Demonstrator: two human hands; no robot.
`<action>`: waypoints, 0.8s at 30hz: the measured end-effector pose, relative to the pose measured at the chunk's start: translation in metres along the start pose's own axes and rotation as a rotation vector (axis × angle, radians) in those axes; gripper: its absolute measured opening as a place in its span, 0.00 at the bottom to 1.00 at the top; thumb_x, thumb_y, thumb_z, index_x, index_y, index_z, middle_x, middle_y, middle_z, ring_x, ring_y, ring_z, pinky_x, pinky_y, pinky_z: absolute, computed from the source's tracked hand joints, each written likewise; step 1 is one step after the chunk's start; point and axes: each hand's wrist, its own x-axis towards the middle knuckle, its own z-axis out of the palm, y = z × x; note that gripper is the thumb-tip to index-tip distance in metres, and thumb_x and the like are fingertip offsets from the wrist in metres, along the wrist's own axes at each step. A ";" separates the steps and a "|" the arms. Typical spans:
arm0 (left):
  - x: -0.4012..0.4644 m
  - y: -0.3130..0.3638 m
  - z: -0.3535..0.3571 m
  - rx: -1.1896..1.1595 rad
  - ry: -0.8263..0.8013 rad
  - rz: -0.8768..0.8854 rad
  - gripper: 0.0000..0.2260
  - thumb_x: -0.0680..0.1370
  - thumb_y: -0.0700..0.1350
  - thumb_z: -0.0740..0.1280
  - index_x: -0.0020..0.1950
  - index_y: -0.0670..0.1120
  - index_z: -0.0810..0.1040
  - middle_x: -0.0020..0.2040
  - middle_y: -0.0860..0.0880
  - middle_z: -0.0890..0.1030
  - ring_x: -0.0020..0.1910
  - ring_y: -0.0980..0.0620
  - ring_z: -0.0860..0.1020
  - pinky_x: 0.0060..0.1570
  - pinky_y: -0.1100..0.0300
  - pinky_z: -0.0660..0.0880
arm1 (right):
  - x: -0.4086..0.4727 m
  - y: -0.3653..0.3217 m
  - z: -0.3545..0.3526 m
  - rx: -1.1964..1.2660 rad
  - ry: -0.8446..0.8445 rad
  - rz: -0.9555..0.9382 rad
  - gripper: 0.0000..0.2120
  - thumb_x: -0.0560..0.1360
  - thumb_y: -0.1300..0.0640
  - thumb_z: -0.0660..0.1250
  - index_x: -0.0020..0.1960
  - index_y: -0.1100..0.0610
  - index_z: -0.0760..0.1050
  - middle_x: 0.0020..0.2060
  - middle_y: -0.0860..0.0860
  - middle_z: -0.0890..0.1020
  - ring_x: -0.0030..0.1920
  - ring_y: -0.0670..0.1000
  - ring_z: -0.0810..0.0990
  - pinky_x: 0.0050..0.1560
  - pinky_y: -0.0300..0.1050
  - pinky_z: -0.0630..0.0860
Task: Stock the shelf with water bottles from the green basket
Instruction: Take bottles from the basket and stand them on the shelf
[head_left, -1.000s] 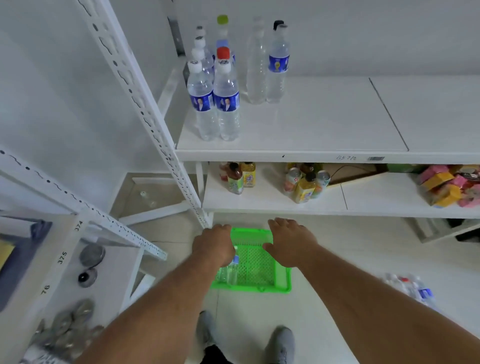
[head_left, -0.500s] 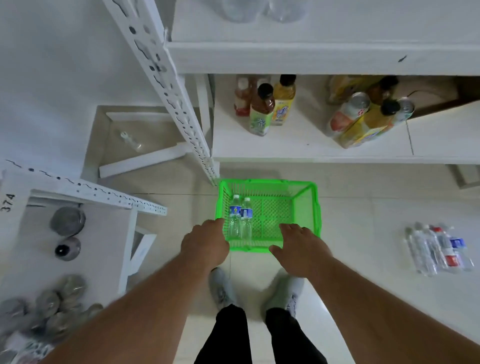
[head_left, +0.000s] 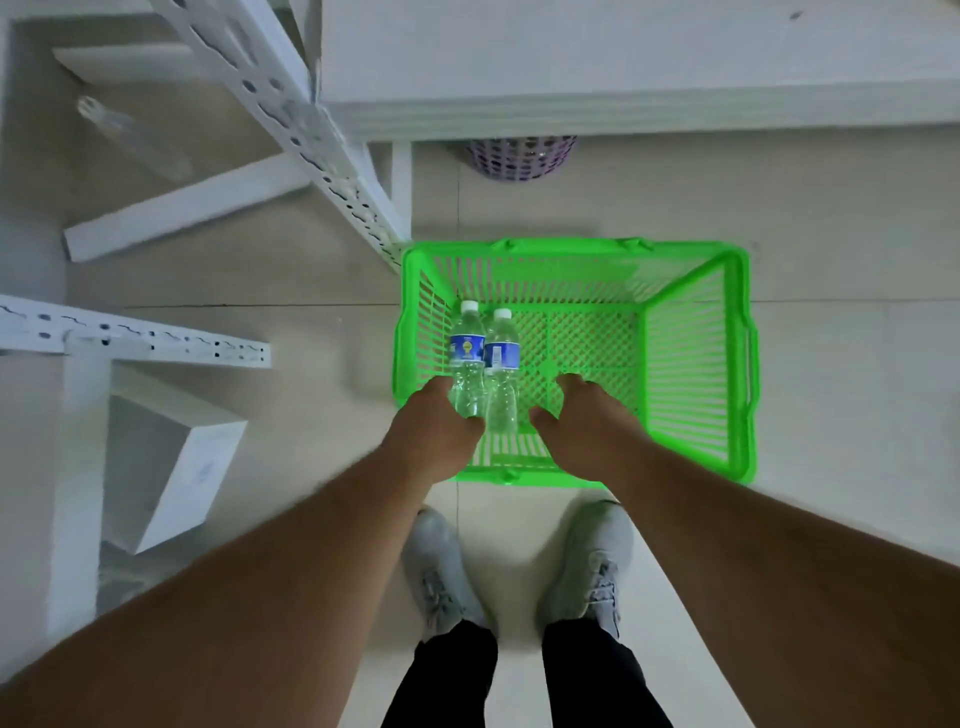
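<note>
Your left hand curls fingers around one clear plastic water bottle; your right hand hangs loose and empty inside the green plastic basket. Grab carelessly and the second clear bottle, touching the first, rolls away.

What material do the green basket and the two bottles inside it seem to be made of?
Green basket: probably moulded plastic, bright and slightly glossy; the slotted lattice walls and floor suggest it. Two bottles: apparently clear thin plastic with white caps and blue labels; the basket's green shows through their ribbed bodies.
</note>
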 end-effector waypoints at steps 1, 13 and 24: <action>0.017 -0.005 0.010 -0.012 0.005 -0.015 0.25 0.76 0.48 0.68 0.71 0.45 0.68 0.63 0.44 0.78 0.59 0.43 0.78 0.53 0.60 0.73 | 0.019 0.003 0.009 0.016 0.002 0.010 0.29 0.79 0.41 0.61 0.72 0.58 0.65 0.68 0.60 0.74 0.66 0.62 0.75 0.64 0.53 0.74; 0.163 -0.042 0.105 -0.083 0.053 -0.098 0.21 0.77 0.43 0.67 0.69 0.44 0.68 0.63 0.44 0.77 0.47 0.47 0.79 0.38 0.61 0.70 | 0.202 0.004 0.091 0.314 0.055 0.093 0.31 0.77 0.39 0.63 0.71 0.59 0.66 0.62 0.57 0.78 0.60 0.58 0.78 0.52 0.46 0.73; 0.197 -0.048 0.142 0.010 0.153 -0.103 0.20 0.77 0.44 0.65 0.68 0.40 0.69 0.65 0.40 0.69 0.62 0.39 0.74 0.59 0.51 0.71 | 0.248 0.027 0.115 0.378 0.078 0.208 0.33 0.75 0.39 0.66 0.71 0.59 0.67 0.64 0.56 0.77 0.60 0.58 0.78 0.49 0.43 0.71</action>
